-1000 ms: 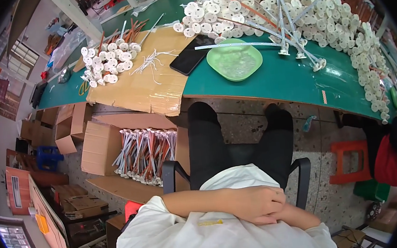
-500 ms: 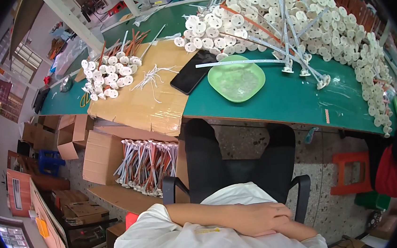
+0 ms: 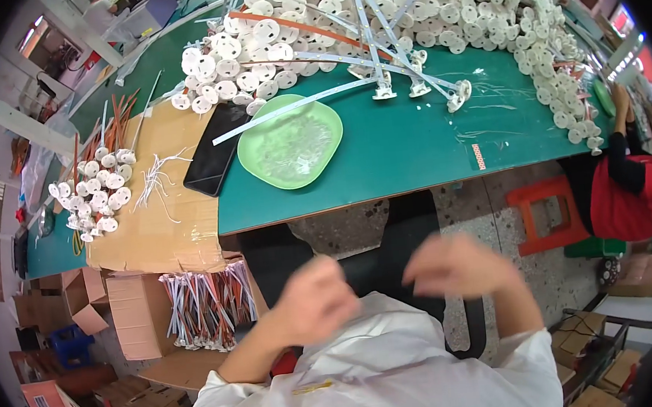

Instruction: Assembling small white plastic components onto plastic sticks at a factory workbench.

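Both my hands are raised over my lap, apart from each other and short of the table edge. My left hand (image 3: pixel 319 301) looks curled, but motion smears its fingers. My right hand (image 3: pixel 457 267) is blurred too, its fingers pointing left; I see nothing in either. On the table ahead lies a shallow green dish (image 3: pixel 293 177) with a clear, glossy content. A pale flat strip (image 3: pixel 298 110) with a white disc end crosses over the dish. Left of it are a black phone (image 3: pixel 218 152) and a small bunch of white strings (image 3: pixel 155 181) on a cardboard sheet (image 3: pixel 155 245).
A large heap of white round discs on strips (image 3: pixel 472 12) covers the table's far side. A smaller bundle (image 3: pixel 96 189) lies at left. An open carton of bundled strips (image 3: pixel 210 310) stands below the table. At right are an orange stool (image 3: pixel 548 215) and a person in red (image 3: pixel 628 196).
My hands, crossed at the wrists on my lap before, have come apart and lifted toward the table. The view has shifted, so the table things sit further left.
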`<state>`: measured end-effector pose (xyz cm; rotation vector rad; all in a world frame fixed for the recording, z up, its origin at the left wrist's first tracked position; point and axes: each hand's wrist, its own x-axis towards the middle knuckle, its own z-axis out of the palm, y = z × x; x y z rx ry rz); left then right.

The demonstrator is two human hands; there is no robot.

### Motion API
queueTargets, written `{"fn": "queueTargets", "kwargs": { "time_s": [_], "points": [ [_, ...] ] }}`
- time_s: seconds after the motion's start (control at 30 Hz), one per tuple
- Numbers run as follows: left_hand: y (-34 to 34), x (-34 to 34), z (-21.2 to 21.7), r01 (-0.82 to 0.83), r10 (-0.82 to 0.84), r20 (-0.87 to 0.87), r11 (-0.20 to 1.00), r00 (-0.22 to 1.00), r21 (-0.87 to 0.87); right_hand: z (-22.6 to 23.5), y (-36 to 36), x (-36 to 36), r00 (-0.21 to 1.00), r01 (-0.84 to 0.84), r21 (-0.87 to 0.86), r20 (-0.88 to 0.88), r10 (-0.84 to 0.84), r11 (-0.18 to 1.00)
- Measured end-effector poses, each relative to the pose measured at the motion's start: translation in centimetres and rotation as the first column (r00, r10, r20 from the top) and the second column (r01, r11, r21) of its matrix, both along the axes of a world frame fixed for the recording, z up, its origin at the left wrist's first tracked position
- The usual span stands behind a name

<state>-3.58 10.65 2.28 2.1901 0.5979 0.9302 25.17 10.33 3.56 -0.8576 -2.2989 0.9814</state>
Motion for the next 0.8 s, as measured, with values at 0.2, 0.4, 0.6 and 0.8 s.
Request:
{"fn": "queueTargets", "kwargs": {
  "time_s": [0.2,0.4,0.6,0.8],
  "points": [
    [4.8,-1.1,0.4,-0.464,0.449,0.127,0.818,0.884,0.341,3.2,12.7,2.5,0.58,0.813,0.259,-0.283,-0.764,0.521],
    [7.5,1.3,-0.4,-0.523,0.676,-0.084,0.637,0.732,0.566,1.1,14.2,2.8,0.425,0.767,0.557,-0.07,-0.902,0.318],
    [6.3,0.8,-1.1,-0.501,0.623,-0.102,0.706,0.776,0.501,3.0,13.9,-0.1,0.546,0.755,0.443,-0.017,-0.838,0.483],
    [6.3,0.4,-0.6,-0.36,0.423,-0.127,0.867,0.897,0.344,-0.2,19.7,-3.6,0.806,0.249,0.728,0.21,-0.553,0.639]
  ]
}}
